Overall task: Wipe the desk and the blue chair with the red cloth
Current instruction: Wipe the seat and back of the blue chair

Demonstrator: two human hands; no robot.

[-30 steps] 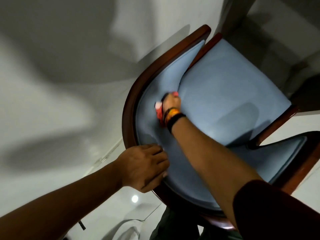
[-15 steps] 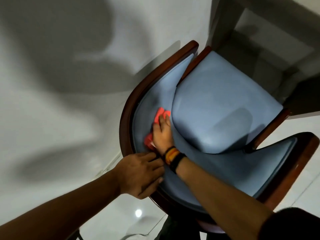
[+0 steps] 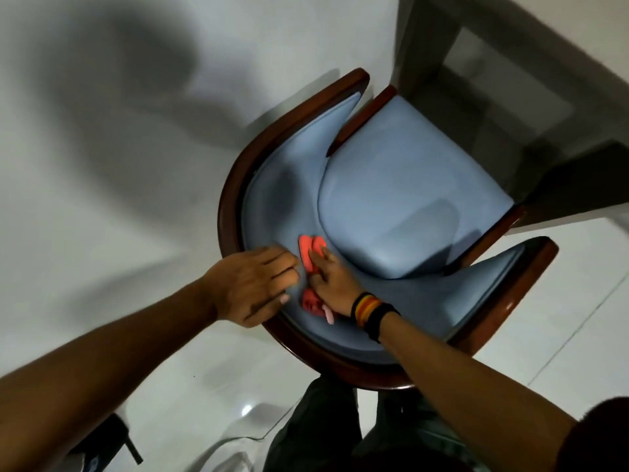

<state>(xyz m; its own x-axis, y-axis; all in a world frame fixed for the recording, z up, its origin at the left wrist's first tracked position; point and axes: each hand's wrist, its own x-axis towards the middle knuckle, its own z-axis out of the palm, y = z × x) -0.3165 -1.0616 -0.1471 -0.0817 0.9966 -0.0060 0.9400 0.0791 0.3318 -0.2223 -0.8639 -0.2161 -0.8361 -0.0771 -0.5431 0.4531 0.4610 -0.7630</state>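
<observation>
Head view: the right hand (image 3: 332, 275) presses the red cloth (image 3: 310, 253) flat against the inner padded back of the blue chair (image 3: 408, 185), low down near where the back meets the seat's rear edge. Half a second ago the cloth sat higher on the left curve of the back; a second ago it was further along toward the armrest. It has swept down and round toward the middle, so the wiping of the backrest seems well along. The left hand (image 3: 253, 284) lies fingers-closed over the wooden rim (image 3: 231, 199), steadying it, just beside the cloth. The seat looks likely next. The bench is not clearly in view.
</observation>
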